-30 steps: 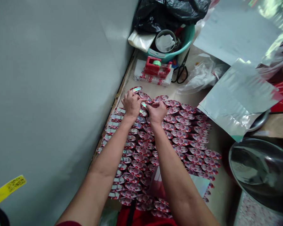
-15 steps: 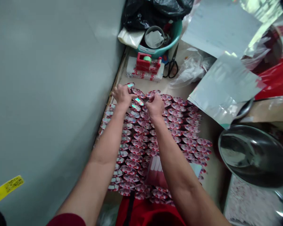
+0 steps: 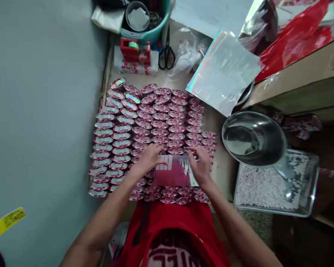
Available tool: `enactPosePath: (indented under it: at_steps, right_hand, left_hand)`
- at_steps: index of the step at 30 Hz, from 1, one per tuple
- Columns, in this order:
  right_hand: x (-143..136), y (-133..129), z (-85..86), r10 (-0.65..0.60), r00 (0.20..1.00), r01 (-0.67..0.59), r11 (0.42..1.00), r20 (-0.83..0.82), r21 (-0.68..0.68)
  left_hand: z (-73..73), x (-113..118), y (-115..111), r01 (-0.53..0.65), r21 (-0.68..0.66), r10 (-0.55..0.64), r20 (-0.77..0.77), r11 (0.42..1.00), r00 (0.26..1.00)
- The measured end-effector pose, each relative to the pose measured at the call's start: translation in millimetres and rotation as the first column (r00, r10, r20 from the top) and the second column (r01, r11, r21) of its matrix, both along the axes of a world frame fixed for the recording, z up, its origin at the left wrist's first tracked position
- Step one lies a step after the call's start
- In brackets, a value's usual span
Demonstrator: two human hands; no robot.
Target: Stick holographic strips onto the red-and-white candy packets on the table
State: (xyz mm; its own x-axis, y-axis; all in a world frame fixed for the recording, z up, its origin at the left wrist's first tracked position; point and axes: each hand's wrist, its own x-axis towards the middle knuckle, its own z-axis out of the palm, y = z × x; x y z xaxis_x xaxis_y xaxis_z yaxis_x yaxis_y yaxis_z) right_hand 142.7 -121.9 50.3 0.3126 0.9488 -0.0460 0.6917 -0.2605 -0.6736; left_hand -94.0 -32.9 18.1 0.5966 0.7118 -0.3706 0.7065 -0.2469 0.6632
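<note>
Rows of small round containers (image 3: pixel 159 124) with pink patterned tops cover the table. Those in the left columns (image 3: pixel 121 144) carry silvery strips. Near my body, a shiny sheet with white strips (image 3: pixel 174 176) lies over several containers. My left hand (image 3: pixel 153 157) is at the sheet's upper left corner, thumb over the white strips and fingers apart, with nothing seen in it. At the sheet's right part is my right hand (image 3: pixel 199 163), its fingers curved and its thumb apart from them; no object shows in it.
A red tape dispenser (image 3: pixel 135 52), black scissors (image 3: pixel 167 57) and a teal basin (image 3: pixel 153 35) are at the back. Silvery sheets (image 3: pixel 225 70) lie back right. On the right, a metal bowl (image 3: pixel 253 139) overlaps a tray (image 3: pixel 306 207) of small pale pieces.
Both hands have come back from the far rows to the sheet near my body. The view has shifted, showing more of the tray and the red apron.
</note>
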Motion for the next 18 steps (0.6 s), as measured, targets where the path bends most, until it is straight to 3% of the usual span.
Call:
enactPosePath:
  at_steps: [4, 8, 11, 15, 18]
  right_hand:
    - [-35, -35, -25.5, 0.225, 0.963, -0.218, 0.974, 0.150, -0.059]
    - [-43, -40, -43.1, 0.292, 0.925, -0.266, 0.955, 0.243, -0.134]
    - [-40, -45, -47.5, 0.345, 0.900, -0.317, 0.938, 0.268, -0.144]
    - [-36, -59, -42.8, 0.441, 0.861, -0.421, 0.898, 0.252, -0.130]
    - [-30, -66, -29.3, 0.444, 0.876, -0.432, 0.896, 0.190, -0.104]
  left_hand:
    - [-7.2, 13, -21, -0.142, -0.213, 0.162, 0.076, 0.967, 0.984]
    - [-9.7, 23, -26, -0.243, -0.381, 0.326, 0.170, 0.892, 0.930]
    - [-12.5, 28, -31, -0.331, -0.459, 0.439, 0.149, 0.824, 0.886]
    - [-14.8, 29, -35, -0.490, -0.486, 0.599, 0.090, 0.724, 0.796]
    - [-11.6, 28, -30, -0.514, -0.354, 0.566, 0.055, 0.781, 0.823]
